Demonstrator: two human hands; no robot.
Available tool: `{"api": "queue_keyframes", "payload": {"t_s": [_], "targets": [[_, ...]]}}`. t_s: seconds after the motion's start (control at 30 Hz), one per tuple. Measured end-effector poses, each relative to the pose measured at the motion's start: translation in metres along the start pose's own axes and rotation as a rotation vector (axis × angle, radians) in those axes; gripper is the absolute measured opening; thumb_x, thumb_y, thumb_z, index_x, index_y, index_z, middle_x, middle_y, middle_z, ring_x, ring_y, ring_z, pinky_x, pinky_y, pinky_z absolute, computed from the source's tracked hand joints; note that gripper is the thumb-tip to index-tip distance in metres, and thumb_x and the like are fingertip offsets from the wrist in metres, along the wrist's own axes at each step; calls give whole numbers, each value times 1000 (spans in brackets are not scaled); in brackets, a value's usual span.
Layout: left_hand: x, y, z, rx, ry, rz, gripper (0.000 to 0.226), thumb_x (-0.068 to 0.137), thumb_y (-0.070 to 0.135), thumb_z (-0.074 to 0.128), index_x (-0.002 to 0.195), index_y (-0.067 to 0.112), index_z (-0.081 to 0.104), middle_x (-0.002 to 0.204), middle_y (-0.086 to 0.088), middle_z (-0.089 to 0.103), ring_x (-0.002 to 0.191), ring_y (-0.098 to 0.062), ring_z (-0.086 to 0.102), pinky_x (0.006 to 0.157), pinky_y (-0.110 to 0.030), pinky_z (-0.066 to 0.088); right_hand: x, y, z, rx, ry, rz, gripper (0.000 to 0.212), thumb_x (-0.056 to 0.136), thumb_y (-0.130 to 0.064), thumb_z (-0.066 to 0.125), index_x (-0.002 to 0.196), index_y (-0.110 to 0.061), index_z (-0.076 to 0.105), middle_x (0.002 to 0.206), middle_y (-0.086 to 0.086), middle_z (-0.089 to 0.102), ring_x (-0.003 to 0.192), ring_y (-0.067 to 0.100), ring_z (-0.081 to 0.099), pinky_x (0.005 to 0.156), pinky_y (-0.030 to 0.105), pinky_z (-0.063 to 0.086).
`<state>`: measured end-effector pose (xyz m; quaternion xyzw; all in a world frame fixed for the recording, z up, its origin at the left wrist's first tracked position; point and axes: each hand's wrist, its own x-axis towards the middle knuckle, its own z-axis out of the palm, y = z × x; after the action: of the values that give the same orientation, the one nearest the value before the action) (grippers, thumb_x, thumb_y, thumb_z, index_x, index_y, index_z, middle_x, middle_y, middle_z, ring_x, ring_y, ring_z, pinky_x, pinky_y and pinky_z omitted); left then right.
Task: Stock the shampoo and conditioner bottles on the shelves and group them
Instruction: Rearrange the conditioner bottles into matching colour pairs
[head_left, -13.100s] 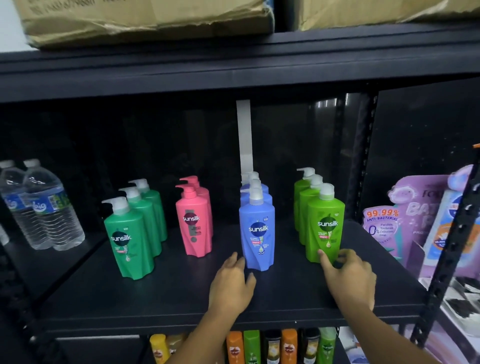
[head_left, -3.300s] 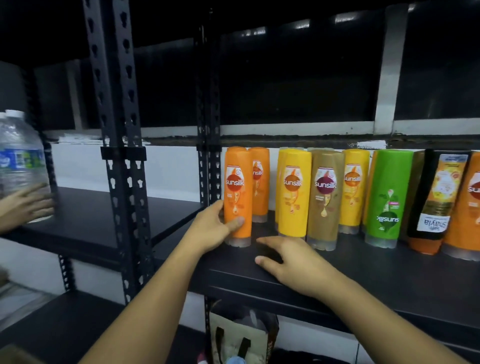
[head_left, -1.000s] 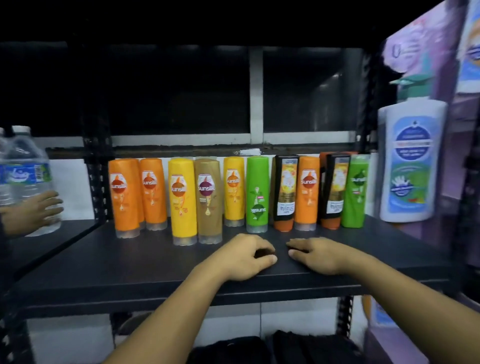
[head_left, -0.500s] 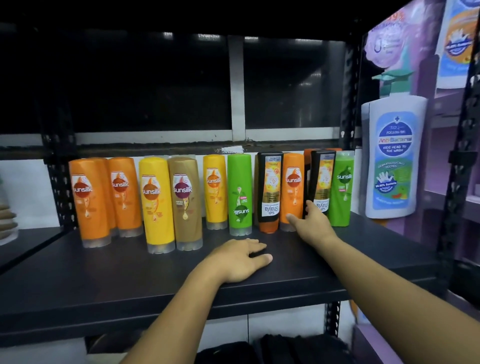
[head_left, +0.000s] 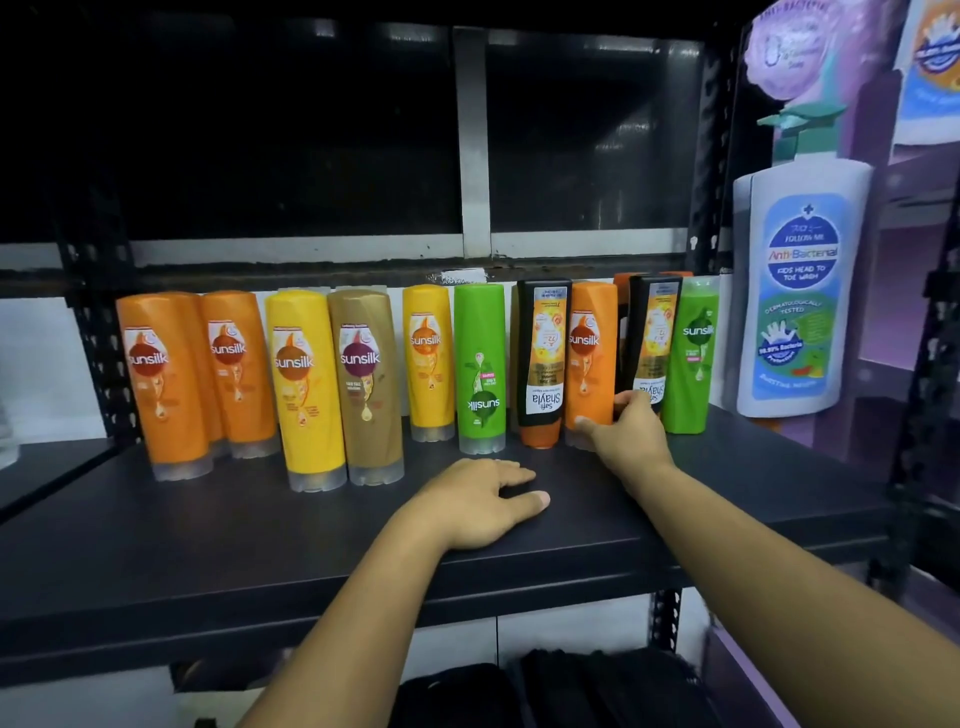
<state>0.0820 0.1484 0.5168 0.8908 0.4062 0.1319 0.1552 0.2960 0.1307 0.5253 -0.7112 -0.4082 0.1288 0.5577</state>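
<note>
So the black shelf (head_left: 208, 545) has the row of bottles (head_left: 363, 374) lined up along its back edge. Left hand (head_left: 478, 504) just lies flat and relaxed near the front edge. Right hand (head_left: 628, 431) grips the bottom of the rightmost black Shayla bottle (head_left: 653, 332), toward the back-right corner.

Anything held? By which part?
Right hand fingers touch the right black Shayla bottle at its lower end; a full grip cannot be told. Left hand rests flat on the shelf.
</note>
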Motion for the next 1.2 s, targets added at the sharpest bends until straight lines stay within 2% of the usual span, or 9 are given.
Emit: {"api": "queue_keyframes", "payload": {"t_s": [0.1,0.23,0.5,0.7,0.9,1.0,1.07,1.13,1.2], "targets": [[0,-1,-1,-5,9,4,61,95,68,53,148,40,52,161,16,39,147,-12,38,121,-34,30,1,1,1,4,-1,-17,55,86,-26,81,122,-18,41,130,12,58,116,30,59,96,45,53],[1,-1,0,-15,20,5,60,94,67,54,147,39,53,159,16,42,146,-12,39,121,-34,31,-1,2,1,-57,-13,-76,64,87,-28,80,136,-20,40,131,11,60,118,33,59,99,49,52],[-3,1,0,25,58,0,59,94,66,54,145,36,56,155,12,49,142,-13,45,117,-36,38,-12,-4,-8,-158,-45,-88,59,89,-22,76,136,-17,41,136,15,58,123,38,56,103,51,49],[-7,5,-4,68,36,27,60,96,65,51,146,33,56,155,9,50,140,-17,48,115,-39,41,-49,-15,-35,-191,-193,-77,60,89,-23,77,138,-23,43,138,6,58,125,31,56,103,46,49],[-44,-6,-30,97,-102,131,60,99,61,51,151,30,50,157,8,48,143,-16,45,118,-40,37,-100,-34,-39,-166,-390,-139,70,88,-21,78,146,-31,40,136,-4,60,124,21,57,109,46,45],[-78,-33,-51,38,-114,140,56,97,59,58,146,31,57,150,14,55,137,-8,51,117,-39,40,-121,-47,-16,-94,-494,-176,71,87,-22,79,146,-35,41,135,-9,61,124,18,57,111,49,45],[-102,-55,-63,-43,-48,110,58,93,61,63,142,32,61,144,16,60,131,-4,55,114,-37,44,-136,-60,8,-54,-550,-227,65,88,-21,78,141,-35,45,129,-13,62,120,13,59,107,41,47],[-123,-75,-70,-240,47,90,52,91,60,67,136,33,66,134,21,66,124,2,59,109,-31,47,-148,-71,36,-14,-593,-301,54,87,-17,79,131,-32,53,118,-14,68,111,9,66,99,33,52],[-142,-89,-75,-462,181,51,44,93,54,68,131,31,69,126,21,70,117,5,63,104,-23,48,-158,-79,69,6,-611,-387,47,84,-18,82,127,-25,64,110,-11,75,103,7,72,97,35,56]]}}
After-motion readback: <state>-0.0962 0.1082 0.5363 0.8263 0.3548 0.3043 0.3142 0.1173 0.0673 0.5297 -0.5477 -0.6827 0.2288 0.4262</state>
